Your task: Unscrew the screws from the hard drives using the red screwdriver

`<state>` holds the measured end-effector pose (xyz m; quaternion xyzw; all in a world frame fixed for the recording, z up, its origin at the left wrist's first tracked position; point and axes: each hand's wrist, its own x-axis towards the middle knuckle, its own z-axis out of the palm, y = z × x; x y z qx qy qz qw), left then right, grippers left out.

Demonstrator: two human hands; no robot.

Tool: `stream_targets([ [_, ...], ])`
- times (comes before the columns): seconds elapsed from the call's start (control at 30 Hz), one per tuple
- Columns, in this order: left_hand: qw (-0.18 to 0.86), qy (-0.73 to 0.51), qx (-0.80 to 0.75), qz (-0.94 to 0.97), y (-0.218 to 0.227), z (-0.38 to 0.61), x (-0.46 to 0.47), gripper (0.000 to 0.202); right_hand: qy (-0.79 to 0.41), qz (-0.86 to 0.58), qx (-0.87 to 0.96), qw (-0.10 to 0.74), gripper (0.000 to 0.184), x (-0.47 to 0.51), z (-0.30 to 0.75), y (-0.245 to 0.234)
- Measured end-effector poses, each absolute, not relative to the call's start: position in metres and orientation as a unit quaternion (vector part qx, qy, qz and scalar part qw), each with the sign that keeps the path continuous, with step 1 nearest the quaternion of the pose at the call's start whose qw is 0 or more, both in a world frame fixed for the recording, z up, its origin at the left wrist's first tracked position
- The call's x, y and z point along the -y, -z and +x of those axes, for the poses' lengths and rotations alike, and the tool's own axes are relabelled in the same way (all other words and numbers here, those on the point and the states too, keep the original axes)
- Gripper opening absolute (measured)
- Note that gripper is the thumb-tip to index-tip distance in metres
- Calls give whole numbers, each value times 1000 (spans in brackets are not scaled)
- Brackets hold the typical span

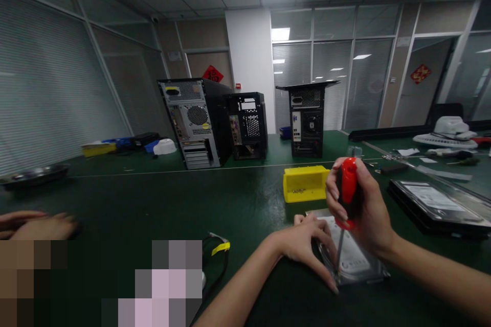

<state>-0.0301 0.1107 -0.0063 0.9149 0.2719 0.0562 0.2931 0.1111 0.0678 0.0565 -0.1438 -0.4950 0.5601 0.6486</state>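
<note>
A silver hard drive with a white label lies flat on the green table, close in front of me. My left hand spans its left side, thumb at the near edge and fingers toward the far edge, holding it. Wrapped round the red-and-black handle of a screwdriver is my right hand. The screwdriver stands nearly upright, its shaft reaching down to the drive's near left corner beside my left thumb. Whether the tip sits in a screw is too small to tell. Just behind the drive is a yellow bin with small screws inside.
Computer cases stand at the back, another one right of them. More hard drives lie stacked at right. A cable with a yellow tag is left of my forearm. Another person's hands are at far left.
</note>
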Motion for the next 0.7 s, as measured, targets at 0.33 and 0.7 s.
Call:
stream_targets([
  [0.33,315,-56,-264,910,7,-31,-113,40,-584,-140,513,613,29,-68,115,-60],
  [0.7,311,-56,-276,908,6,-31,-112,41,-583,-155,522,603,19,-69,114,-60],
])
